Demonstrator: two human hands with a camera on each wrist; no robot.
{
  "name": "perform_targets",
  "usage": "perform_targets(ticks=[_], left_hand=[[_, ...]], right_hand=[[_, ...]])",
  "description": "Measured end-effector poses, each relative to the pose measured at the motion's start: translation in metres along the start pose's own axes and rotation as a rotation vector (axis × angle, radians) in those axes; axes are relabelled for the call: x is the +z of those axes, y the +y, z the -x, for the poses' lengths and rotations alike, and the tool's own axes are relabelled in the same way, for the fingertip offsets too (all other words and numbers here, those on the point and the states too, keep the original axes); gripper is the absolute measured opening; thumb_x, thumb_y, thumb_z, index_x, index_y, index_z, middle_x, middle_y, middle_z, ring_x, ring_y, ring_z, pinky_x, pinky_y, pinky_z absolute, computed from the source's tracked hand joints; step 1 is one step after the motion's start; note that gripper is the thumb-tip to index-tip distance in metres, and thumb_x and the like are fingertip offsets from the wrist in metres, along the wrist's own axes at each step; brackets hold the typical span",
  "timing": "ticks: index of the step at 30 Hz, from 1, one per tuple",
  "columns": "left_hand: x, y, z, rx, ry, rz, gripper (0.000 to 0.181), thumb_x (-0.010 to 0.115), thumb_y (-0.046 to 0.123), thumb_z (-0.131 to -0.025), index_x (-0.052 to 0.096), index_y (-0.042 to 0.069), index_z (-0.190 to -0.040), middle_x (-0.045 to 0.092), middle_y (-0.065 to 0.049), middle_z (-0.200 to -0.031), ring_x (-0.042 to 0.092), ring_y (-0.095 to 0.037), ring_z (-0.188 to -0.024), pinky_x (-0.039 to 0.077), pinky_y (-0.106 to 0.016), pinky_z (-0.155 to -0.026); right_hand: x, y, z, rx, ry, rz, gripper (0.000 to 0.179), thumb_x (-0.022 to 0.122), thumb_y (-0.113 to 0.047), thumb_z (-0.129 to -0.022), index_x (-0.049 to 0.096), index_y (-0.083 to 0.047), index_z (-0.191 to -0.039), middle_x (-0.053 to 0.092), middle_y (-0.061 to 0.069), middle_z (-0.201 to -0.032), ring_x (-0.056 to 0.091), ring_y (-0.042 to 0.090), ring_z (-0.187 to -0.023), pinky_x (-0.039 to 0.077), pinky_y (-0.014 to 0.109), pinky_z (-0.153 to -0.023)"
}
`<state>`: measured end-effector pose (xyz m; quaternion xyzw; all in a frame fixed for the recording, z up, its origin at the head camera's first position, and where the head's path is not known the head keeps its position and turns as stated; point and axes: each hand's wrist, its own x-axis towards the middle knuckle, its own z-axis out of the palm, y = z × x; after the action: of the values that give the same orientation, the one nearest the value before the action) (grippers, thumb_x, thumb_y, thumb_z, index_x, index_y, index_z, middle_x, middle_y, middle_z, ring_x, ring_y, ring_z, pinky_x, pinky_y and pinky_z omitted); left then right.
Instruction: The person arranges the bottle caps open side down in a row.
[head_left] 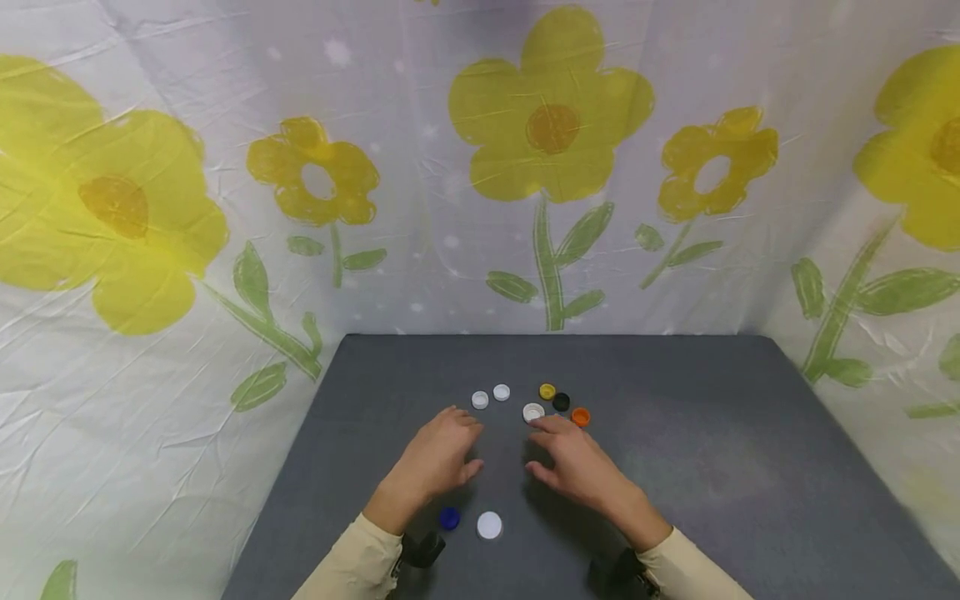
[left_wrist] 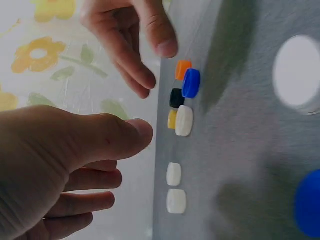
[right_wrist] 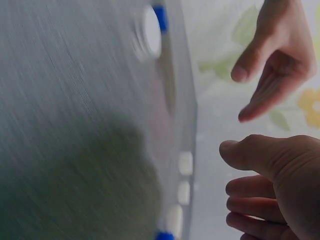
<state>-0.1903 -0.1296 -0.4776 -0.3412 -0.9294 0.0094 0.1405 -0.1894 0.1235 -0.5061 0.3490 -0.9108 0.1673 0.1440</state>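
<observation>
Over the middle of the table, my left hand (head_left: 441, 450) hovers with relaxed, slightly bent fingers, holding nothing. Facing it, my right hand (head_left: 579, 463) is also raised above the tabletop, its fingers loose and nothing in them. Beyond the left fingertips lie two small white bottle caps, one left (head_left: 480, 400) and one right (head_left: 502, 392). Past the right fingers are a larger white cap (head_left: 533, 412), a yellow cap (head_left: 547, 391), a black cap (head_left: 561, 402) and an orange cap (head_left: 581, 417). A blue cap (left_wrist: 191, 83) beside them is mostly hidden by the right hand in the head view.
Closer to me, a dark blue cap (head_left: 450, 518) and a big white cap (head_left: 489, 525) lie between the forearms. The dark grey table (head_left: 712, 433) ends at a flower-printed curtain (head_left: 420, 275) behind and at both sides.
</observation>
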Motion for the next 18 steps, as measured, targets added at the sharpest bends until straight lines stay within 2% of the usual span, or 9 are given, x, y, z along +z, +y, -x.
perform_targets(ticks=[4,9,13,18], left_hand=[[-0.001,-0.002,-0.022,0.019,-0.003,-0.031,0.044,0.083,0.040,-0.078,0.073,0.009,-0.108,0.074,-0.003,-0.107,0.066,-0.023,-0.111,0.045,-0.042,-0.109],[0.003,-0.003,-0.048,0.030,-0.027,-0.047,0.046,0.081,0.042,-0.080,0.072,0.009,-0.111,0.074,-0.002,-0.108,0.066,-0.022,-0.111,0.044,-0.042,-0.110],[0.011,-0.003,-0.067,0.026,-0.057,-0.061,0.044,0.080,0.042,-0.082,0.072,0.011,-0.112,0.074,-0.001,-0.110,0.066,-0.021,-0.112,0.043,-0.042,-0.111],[0.026,-0.001,-0.084,0.006,-0.087,-0.074,0.035,0.081,0.038,-0.083,0.075,0.012,-0.104,0.075,0.000,-0.104,0.068,-0.021,-0.106,0.044,-0.043,-0.110]], right_hand=[[-0.010,0.018,-0.011,0.036,0.023,0.022,0.039,0.085,-0.028,-0.080,0.075,-0.004,-0.109,0.067,0.014,-0.127,0.062,0.035,-0.120,0.050,0.050,-0.101],[-0.013,0.037,-0.022,0.083,0.014,0.024,0.037,0.085,-0.025,-0.080,0.075,-0.002,-0.107,0.066,0.017,-0.127,0.062,0.037,-0.120,0.048,0.051,-0.103],[-0.011,0.047,-0.028,0.118,-0.019,0.038,0.039,0.084,-0.025,-0.082,0.074,0.000,-0.111,0.065,0.018,-0.130,0.061,0.037,-0.122,0.046,0.052,-0.106],[-0.005,0.056,-0.034,0.122,-0.035,0.058,0.040,0.083,-0.025,-0.083,0.073,-0.003,-0.115,0.065,0.019,-0.130,0.060,0.038,-0.122,0.045,0.053,-0.107]])
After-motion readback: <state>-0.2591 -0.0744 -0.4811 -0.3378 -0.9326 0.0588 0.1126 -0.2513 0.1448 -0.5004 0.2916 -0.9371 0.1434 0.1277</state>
